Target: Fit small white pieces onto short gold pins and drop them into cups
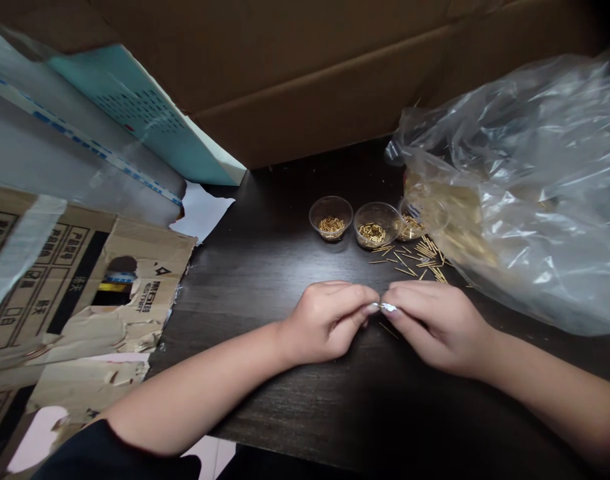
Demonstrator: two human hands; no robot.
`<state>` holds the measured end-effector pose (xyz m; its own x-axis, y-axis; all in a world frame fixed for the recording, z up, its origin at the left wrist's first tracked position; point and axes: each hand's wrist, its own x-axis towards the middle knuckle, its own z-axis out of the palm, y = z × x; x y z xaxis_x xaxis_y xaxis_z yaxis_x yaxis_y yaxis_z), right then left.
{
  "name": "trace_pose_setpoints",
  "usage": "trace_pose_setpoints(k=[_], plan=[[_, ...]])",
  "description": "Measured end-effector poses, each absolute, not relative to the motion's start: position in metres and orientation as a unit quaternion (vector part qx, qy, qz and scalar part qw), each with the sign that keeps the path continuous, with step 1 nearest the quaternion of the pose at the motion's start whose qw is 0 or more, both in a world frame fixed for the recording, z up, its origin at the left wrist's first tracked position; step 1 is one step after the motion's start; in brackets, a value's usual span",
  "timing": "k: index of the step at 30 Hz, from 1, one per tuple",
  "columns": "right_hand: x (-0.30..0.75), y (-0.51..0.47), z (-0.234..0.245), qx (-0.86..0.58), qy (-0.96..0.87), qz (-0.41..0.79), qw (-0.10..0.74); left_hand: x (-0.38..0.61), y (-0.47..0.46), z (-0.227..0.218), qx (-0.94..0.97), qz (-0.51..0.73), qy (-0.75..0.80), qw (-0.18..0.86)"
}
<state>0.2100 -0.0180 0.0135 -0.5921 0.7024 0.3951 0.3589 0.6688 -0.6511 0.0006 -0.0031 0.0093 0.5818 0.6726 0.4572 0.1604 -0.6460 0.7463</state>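
A small silvery piece (387, 307), its long axis roughly level, is pinched between the fingers (362, 295) of the left hand (327, 323) and right hand (435, 327), over the dark surface (245, 280). Beyond, three clear plastic cups (372, 223) hold short gold pins (372, 233); more loose pins (415, 260) lie beside them, near a plastic bag (515, 187).

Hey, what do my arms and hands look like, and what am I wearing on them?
Your left hand and right hand are bare, with no gloves or watch visible. Your left forearm and right forearm are bare too; a black sleeve shows near the left elbow.
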Motion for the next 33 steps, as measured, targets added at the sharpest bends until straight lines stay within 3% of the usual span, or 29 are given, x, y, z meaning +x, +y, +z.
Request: trace_pose_setpoints(k=[4,10,20,33], plan=[[0.2102,-0.0160,0.0141,-0.304,-0.828,0.333,0.332,0.0015,-0.0035,0.0120,0.804,0.379,0.259,0.379],[0.2103,-0.0175,0.0130,-0.311,-0.831,0.313,0.338,0.0016,-0.0036,0.0132,0.804,0.377,0.260,0.380],[0.2105,-0.0204,0.0141,-0.331,-0.874,0.174,0.310,-0.0008,-0.0021,0.0099,0.824,0.364,0.265,0.343],[0.2132,-0.0185,0.0071,-0.332,-0.901,0.015,0.278,-0.0007,-0.0012,0.0072,0.812,0.350,0.291,0.366]])
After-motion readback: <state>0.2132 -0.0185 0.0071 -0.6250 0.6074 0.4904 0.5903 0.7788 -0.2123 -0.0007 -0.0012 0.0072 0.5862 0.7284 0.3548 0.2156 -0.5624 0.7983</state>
